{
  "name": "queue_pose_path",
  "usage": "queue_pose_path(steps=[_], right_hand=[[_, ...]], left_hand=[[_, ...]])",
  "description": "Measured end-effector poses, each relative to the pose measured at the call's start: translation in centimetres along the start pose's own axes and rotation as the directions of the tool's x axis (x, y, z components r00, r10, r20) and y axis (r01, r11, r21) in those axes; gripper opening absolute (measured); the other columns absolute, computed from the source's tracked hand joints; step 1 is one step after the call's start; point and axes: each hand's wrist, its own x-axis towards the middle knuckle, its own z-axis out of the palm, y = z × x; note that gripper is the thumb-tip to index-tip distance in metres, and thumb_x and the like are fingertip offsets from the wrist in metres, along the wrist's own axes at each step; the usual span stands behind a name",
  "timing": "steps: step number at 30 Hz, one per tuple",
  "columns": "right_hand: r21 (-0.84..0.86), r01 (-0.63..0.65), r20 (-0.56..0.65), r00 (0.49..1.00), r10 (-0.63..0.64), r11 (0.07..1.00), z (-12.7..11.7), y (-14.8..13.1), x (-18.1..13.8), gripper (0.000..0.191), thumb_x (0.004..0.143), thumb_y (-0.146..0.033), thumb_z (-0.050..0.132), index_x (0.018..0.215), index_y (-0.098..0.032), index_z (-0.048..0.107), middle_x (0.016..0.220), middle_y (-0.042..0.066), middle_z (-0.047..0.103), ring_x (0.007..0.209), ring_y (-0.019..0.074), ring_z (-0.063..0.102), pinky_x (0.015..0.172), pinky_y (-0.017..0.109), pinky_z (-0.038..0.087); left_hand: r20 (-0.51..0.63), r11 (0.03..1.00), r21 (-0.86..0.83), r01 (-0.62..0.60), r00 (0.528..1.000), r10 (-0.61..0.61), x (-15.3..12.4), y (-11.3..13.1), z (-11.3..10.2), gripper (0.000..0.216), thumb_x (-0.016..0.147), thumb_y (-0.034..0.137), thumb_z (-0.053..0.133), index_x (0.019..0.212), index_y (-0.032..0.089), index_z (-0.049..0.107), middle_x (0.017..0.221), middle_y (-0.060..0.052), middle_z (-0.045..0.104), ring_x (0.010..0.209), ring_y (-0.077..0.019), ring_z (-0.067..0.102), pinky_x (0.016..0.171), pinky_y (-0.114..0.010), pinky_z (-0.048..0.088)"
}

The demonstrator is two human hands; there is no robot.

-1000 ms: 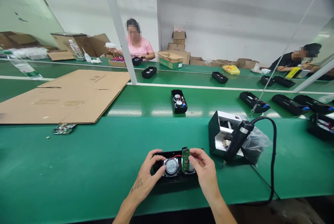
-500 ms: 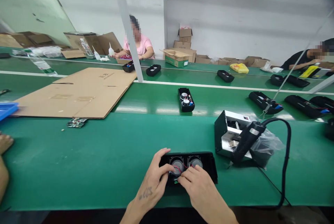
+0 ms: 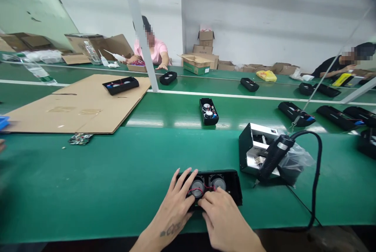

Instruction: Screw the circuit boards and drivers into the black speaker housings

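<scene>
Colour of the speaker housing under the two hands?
Black: the housing shows best in the head view.

No lettering is legible; the pale label (image 3: 207,70) on the green carton (image 3: 192,67) looks too small to read.

On the table (image 3: 123,181), the speaker housing (image 3: 235,190) holds two speakers (image 3: 218,182); right of it, apparently, an electric screwdriver (image 3: 274,160); behind left, a cardboard sheet (image 3: 88,103).
</scene>
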Motion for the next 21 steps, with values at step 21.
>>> queue_pose_path(steps=[21], right_hand=[[0.068,-0.142,0.234,0.964,0.123,0.988,-4.6,2.1,6.1,0.035,0.077,0.001,0.066,0.096,-0.026,0.078,0.087,0.001,0.081,0.087,0.0241,0.073,0.077,0.032,0.043]], left_hand=[[0.27,0.892,-0.375,0.254,0.95,-0.156,4.9,-2.9,-3.1,0.033,0.072,0.027,0.101,0.101,0.033,0.087,0.169,-0.007,0.053,0.163,-0.051,0.033,0.127,-0.084,0.019]])
